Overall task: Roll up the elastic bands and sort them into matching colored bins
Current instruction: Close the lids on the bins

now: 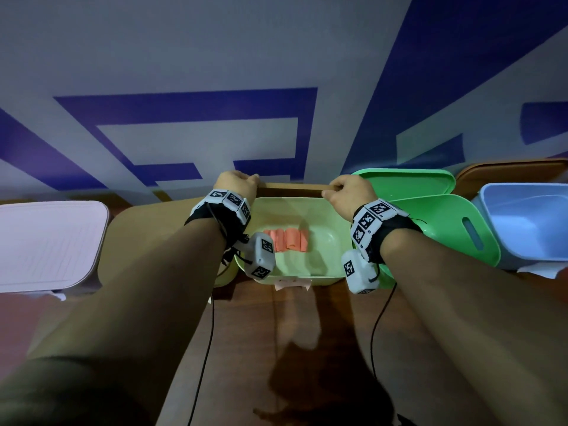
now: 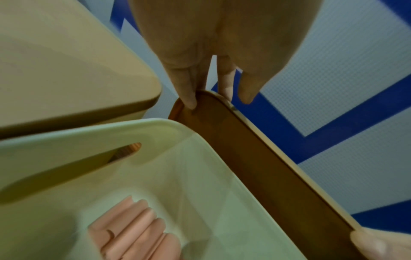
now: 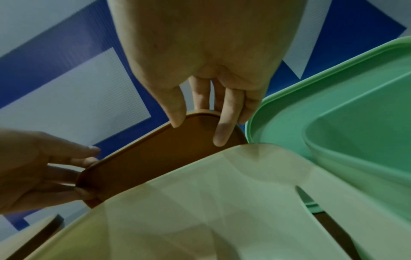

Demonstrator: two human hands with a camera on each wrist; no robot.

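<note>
Here, both hands on the brown lid (image 1: 293, 189) behind the pale bin (image 1: 322, 210) — left hand (image 1: 236, 182) pinching its left corner, right hand (image 1: 347, 192) its right, fingers curled over the top edge. Lid on edge, long axis running left to right, equally near both. Pink rolls (image 1: 285, 239) lying in the bin below, toward the body, side by side, axes pointing away — probably lid closing next.
</note>
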